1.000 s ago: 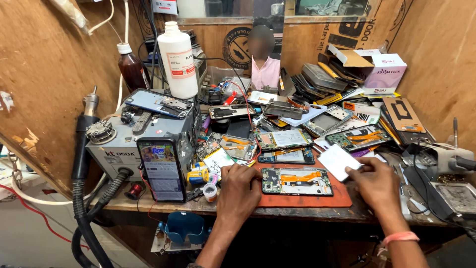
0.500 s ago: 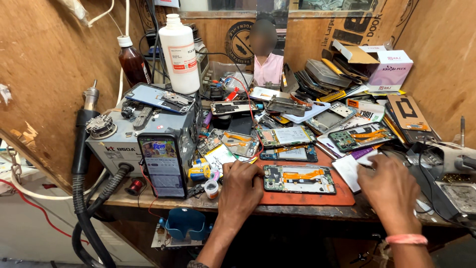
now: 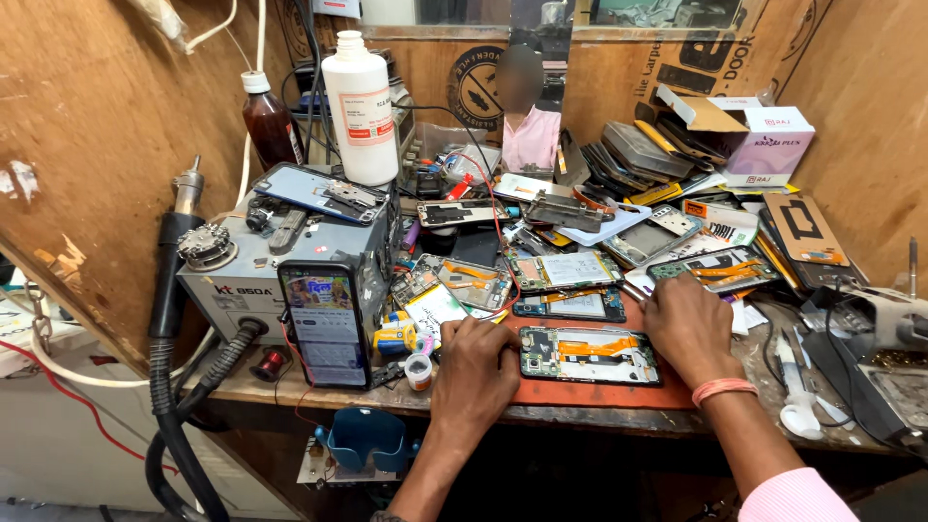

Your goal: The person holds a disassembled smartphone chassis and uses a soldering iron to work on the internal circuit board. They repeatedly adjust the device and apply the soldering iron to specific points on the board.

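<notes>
Opened phone (image 3: 590, 355) lies flat, back cover off, on the red mat (image 3: 590, 394) at the front edge of the workbench (image 3: 290, 382), circuit side up with an orange flex strip across its middle; long axis runs left-right, roughly 9 to 3 o'clock, tilted slightly so the right end sits a bit nearer the person. Which end is the top of the phone cannot be told. Left hand (image 3: 474, 372) rests palm down at the phone's 9 o'clock end, fingers curled loosely with tips at or touching the left short edge; no firm grip visible. Right hand (image 3: 688, 329) sits at the 2 o'clock corner, knuckles up, fingers bent down onto the mat just beside the phone's right end; whether they pinch anything cannot be told. A pink band (image 3: 723, 389) circles the right wrist. At 12 o'clock from the phone, two more opened phones (image 3: 565, 271) lie side on, long axes also left-right. At 9 o'clock beyond the left hand stands a lit smartphone (image 3: 327, 324), upright, leaning on the grey hot-air station (image 3: 237, 280). A white bottle (image 3: 361, 106) and brown bottle (image 3: 269, 121) stand on top at 10 o'clock. A small white cap (image 3: 419, 371) sits just left of the left hand.
</notes>
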